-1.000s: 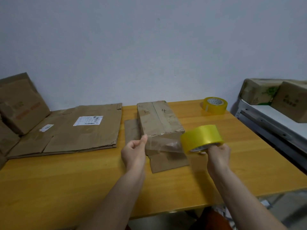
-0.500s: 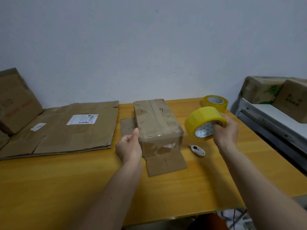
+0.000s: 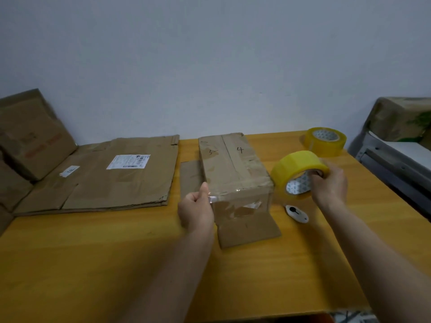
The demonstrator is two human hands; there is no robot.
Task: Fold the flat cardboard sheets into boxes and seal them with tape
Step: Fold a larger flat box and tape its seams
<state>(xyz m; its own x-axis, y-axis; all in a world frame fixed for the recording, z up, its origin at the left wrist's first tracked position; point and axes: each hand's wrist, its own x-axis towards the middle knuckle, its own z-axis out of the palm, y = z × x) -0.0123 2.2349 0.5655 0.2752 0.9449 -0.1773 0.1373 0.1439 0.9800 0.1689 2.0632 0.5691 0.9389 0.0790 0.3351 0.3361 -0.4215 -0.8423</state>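
Lowered beside the box (image 3: 233, 169), right hand (image 3: 330, 185) fingers grip the tape roll (image 3: 299, 174); left hand (image 3: 196, 209) pinches tape.

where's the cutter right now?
Head view: the small white cutter lies on the table, right of the box and just below the tape roll held in the right hand.

left hand (image 3: 195, 212): at the near left corner of the cardboard box (image 3: 233, 169), thumb up, pinching the clear tape end | right hand (image 3: 330, 185): just right of the box, fingers hooked through the core of the yellow tape roll (image 3: 299, 174), raised | forearms: bare, angled inward
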